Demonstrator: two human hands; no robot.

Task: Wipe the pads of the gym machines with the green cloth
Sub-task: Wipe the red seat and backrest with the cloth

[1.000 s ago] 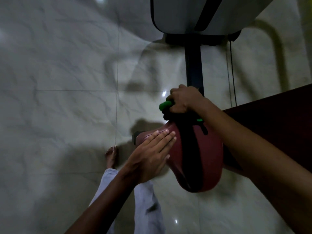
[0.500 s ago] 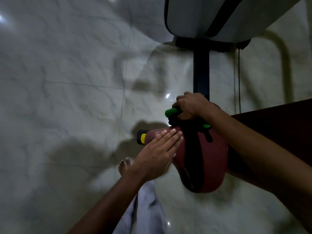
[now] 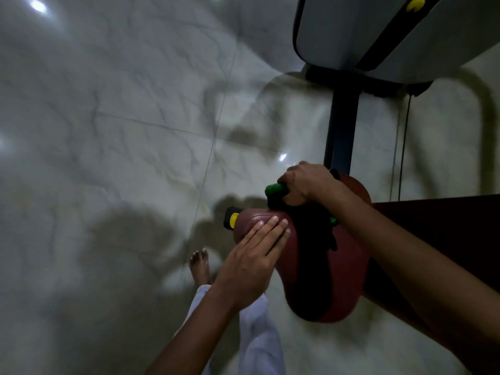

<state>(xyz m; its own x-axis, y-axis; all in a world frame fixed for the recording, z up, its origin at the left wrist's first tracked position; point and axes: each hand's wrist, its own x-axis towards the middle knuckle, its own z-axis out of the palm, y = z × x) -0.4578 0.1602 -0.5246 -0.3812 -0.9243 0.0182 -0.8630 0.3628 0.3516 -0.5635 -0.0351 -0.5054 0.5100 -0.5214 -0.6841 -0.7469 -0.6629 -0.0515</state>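
Observation:
A dark red seat pad of a gym machine sits at centre right, seen from above. My right hand grips the green cloth bunched at the pad's far end; most of the cloth looks dark and drapes down the middle of the pad. My left hand rests flat with straight fingers on the pad's left side, near a black and yellow knob.
A black post rises behind the pad to a white machine housing at the top right. A dark red bench surface lies to the right. My bare foot and pale trouser leg stand on the glossy marble floor.
The view has shifted, uncovering the yellow knob. My left hand has slid slightly up the pad's side. My right hand keeps its grip on the cloth at the pad's far end.

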